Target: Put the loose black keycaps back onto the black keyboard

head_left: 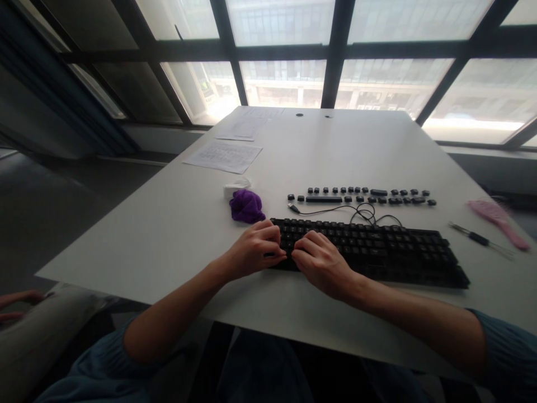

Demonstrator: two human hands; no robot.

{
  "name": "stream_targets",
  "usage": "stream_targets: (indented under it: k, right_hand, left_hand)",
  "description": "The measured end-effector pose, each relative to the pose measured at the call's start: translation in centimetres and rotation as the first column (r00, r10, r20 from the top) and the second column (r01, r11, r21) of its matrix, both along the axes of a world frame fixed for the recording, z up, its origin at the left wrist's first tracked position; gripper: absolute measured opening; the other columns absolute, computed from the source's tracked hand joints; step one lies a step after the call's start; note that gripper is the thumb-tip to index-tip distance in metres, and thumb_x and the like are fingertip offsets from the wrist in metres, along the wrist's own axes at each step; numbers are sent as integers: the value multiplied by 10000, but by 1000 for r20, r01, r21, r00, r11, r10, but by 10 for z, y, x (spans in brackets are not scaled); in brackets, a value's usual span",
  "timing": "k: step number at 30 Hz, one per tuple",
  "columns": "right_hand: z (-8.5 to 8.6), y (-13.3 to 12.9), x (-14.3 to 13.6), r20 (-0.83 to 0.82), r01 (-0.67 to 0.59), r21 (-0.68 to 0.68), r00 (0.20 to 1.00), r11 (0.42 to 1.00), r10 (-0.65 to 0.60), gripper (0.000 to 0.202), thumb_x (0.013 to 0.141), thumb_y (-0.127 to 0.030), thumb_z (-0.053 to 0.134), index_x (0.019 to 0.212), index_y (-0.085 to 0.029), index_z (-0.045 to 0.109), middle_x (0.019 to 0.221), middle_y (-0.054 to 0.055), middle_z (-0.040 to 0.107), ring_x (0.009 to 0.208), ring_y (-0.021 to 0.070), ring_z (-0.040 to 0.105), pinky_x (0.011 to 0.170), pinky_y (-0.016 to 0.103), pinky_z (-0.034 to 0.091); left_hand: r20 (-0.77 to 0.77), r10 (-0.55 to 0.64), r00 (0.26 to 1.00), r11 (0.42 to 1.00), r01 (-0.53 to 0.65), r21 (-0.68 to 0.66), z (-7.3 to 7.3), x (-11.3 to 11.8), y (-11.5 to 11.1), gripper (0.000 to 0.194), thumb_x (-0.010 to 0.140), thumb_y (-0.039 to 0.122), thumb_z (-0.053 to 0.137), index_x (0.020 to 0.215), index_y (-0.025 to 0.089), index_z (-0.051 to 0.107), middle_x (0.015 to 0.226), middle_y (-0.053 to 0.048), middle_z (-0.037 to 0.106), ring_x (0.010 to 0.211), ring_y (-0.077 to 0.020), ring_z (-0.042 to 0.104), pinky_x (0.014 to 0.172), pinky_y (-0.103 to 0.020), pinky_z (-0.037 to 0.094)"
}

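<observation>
A black keyboard (377, 252) lies near the table's front edge, with bare patches along its bottom row and right part. Over its left end my left hand (257, 247) is closed, thumb and fingers pinched together at the lower keys. My right hand (321, 258) is closed beside it, fingers curled down onto the keys. Whatever sits between the fingertips is hidden. Behind the keyboard, loose black keycaps stand in two rows, including a long space bar (324, 199). The keyboard's cable (335, 209) lies loosely coiled, its USB plug (293, 208) pointing left.
A purple cloth (246, 206) is bunched against a white item (237, 186) left of the keyboard. To the right lie a wire keycap puller (478, 238) and a pink hairbrush (499, 221). Printed sheets (224, 157) rest farther back. Another person's hand (20, 302) shows at lower left.
</observation>
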State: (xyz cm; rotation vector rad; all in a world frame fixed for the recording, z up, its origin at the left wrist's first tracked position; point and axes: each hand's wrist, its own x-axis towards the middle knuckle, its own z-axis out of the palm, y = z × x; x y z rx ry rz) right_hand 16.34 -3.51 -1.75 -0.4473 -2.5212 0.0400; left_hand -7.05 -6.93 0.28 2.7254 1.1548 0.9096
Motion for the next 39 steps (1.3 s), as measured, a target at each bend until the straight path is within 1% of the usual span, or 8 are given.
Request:
stream_targets:
  k: [5,11,16,21,27,30,34,39]
  right_hand:
    - [5,0,1,12,28,12,1000,1000,-28,184,959,-120,597,802,-191,661,956,71,633,909,215,489,784,358,432]
    - [7,1,2,14,9,-32,1000,999,-9,178,960,-141,612,806,-195,680,969,69,624,937,214,480,806,362,434]
    - [8,1,1,-4,8,-56,1000,998,-8,183,958,-144,618,793,-189,683,955,62,615,929,208,475,805,358,429]
    - [7,1,2,-16,13,-78,1000,997,-14,173,948,-159,645,785,-197,691,956,65,616,938,211,474,799,357,418]
    - [3,0,4,-3,21,-39,1000,999,-21,174,937,-151,648,774,-198,684,973,65,626,945,216,483,805,370,414]
    - [2,-1,5,-34,18,-57,999,998,-20,167,941,-153,640,793,-205,695,993,68,632,954,216,492,814,371,424]
    - [5,0,6,-158,-15,-140,987,990,-7,182,968,-164,608,827,-211,714,948,60,643,928,203,516,817,361,451]
    - [10,6,9,-255,71,-221,959,973,-127,166,977,-168,590,889,-195,729,938,78,658,928,222,532,815,386,483]
  left_hand:
    - [5,24,1000,999,-24,-48,-1,0,-1,180,909,263,722,738,208,742,784,-41,626,794,-173,514,705,-312,452]
    - [44,74,996,992,-69,-107,1,3,-3,211,891,235,739,689,183,712,776,-38,627,787,-167,528,701,-305,452]
    - [42,76,996,992,-71,-107,2,4,-4,213,892,229,736,686,180,712,772,-36,629,777,-163,528,699,-304,447]
    - [-37,70,997,995,-72,-71,3,2,-5,243,908,266,725,677,188,709,796,-35,642,801,-167,540,729,-320,429]
    - [-149,40,988,999,-41,-2,5,1,-5,243,932,292,693,707,203,713,853,-40,664,841,-178,554,723,-334,391]
    - [-97,20,995,1000,-20,5,6,1,-6,160,918,284,714,775,217,745,877,-42,670,835,-176,547,737,-334,410]
    - [63,14,998,1000,-13,-23,8,-2,-6,45,899,250,735,893,218,767,888,-52,652,832,-174,536,772,-332,470]
    - [151,153,977,988,-149,-36,10,-14,-1,92,924,227,702,994,218,760,924,-57,661,883,-184,558,790,-336,503]
